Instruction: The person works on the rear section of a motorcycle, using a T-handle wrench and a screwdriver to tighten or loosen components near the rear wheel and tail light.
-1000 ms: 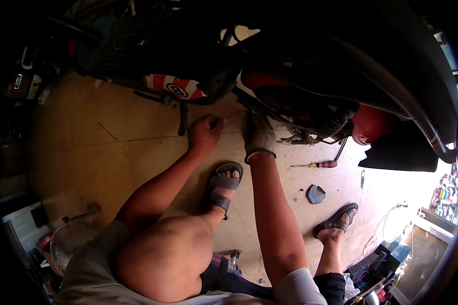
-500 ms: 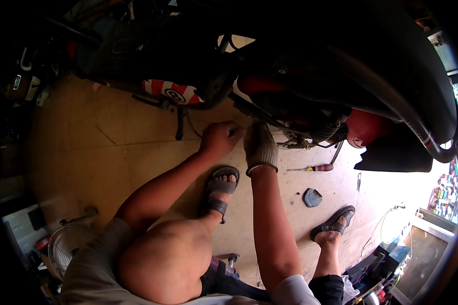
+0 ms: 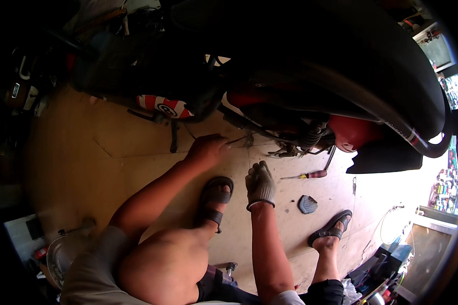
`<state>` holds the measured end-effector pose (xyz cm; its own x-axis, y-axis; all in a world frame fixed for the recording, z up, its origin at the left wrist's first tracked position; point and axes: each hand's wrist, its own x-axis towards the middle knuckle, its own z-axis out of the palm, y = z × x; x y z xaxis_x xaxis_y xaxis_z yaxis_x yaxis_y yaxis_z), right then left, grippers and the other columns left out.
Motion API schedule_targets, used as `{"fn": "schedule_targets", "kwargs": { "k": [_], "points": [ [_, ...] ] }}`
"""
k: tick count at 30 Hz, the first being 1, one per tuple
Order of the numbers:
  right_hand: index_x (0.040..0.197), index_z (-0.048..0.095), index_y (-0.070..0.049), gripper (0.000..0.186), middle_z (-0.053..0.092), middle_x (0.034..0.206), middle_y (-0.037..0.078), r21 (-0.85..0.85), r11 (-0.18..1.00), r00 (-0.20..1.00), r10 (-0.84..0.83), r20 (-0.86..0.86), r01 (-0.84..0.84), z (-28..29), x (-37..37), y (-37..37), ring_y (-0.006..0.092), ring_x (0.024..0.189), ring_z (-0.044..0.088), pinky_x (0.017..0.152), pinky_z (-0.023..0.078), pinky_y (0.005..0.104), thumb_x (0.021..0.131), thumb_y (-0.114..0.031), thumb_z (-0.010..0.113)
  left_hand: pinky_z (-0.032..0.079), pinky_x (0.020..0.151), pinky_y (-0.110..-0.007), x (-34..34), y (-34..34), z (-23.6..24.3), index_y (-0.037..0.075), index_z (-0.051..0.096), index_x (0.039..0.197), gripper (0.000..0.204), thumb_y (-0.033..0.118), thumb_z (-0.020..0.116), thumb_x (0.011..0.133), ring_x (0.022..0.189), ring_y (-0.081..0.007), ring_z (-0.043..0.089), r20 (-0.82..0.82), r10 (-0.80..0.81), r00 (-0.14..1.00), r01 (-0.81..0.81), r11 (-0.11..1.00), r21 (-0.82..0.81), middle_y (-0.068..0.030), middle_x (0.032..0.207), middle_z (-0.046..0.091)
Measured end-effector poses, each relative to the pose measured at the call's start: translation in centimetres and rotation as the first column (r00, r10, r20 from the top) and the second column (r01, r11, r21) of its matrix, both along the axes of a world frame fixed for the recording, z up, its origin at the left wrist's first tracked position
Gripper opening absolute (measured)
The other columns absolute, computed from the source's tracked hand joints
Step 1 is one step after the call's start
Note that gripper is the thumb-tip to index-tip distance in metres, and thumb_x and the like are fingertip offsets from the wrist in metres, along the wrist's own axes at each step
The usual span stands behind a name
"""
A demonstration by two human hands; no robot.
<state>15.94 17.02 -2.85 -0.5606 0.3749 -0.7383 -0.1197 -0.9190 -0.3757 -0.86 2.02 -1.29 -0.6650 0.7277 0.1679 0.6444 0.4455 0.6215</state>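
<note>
I find the left hand closed round a slim rod beside the motorbike, apparently light, stiff, best gripped at its near end; the gloved right hand is curled, contents undeterminable.

"What colours is the motorbike?"
"Mostly black, with a red panel; one cover carries red and white stripes."
"And the glove?"
"Greyish-beige, with a dark hem. The screwdriver handle looks maroon, though it's small and hard to judge."
</note>
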Motion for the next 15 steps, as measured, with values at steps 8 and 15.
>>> {"fn": "schedule_targets", "kwargs": {
  "k": [8,15],
  "points": [
    [0.124,0.058,-0.004,0.025,0.062,0.092,0.005,-0.02,0.999,0.993,-0.045,0.112,0.048,-1.2,2.9,-1.0,0.0137,0.072,0.057,0.057,0.046,0.0258,0.099,-0.003,0.06,0.057,0.068,-0.047,-2.7,3.9,3.5,0.01,0.074,0.107,0.021,0.024,0.074,0.092,0.077,-0.0356,0.071,-0.182,-0.131,0.975,0.102,0.982,-0.159,-0.0129,0.088,0.072],
    [0.137,0.055,-0.003,0.042,0.067,0.099,0.007,0.026,0.998,0.981,-0.054,0.189,0.05,-2.0,6.2,-0.3,0.0151,0.076,0.062,0.062,0.052,0.0253,0.096,-0.006,0.066,0.057,0.085,-0.045,-3.6,5.3,2.8,0.014,0.074,0.113,0.026,0.026,0.075,0.09,0.098,-0.0312,0.071,-0.341,-0.108,0.934,0.106,0.994,-0.023,-0.0089,0.106,0.075]
  ]
}}
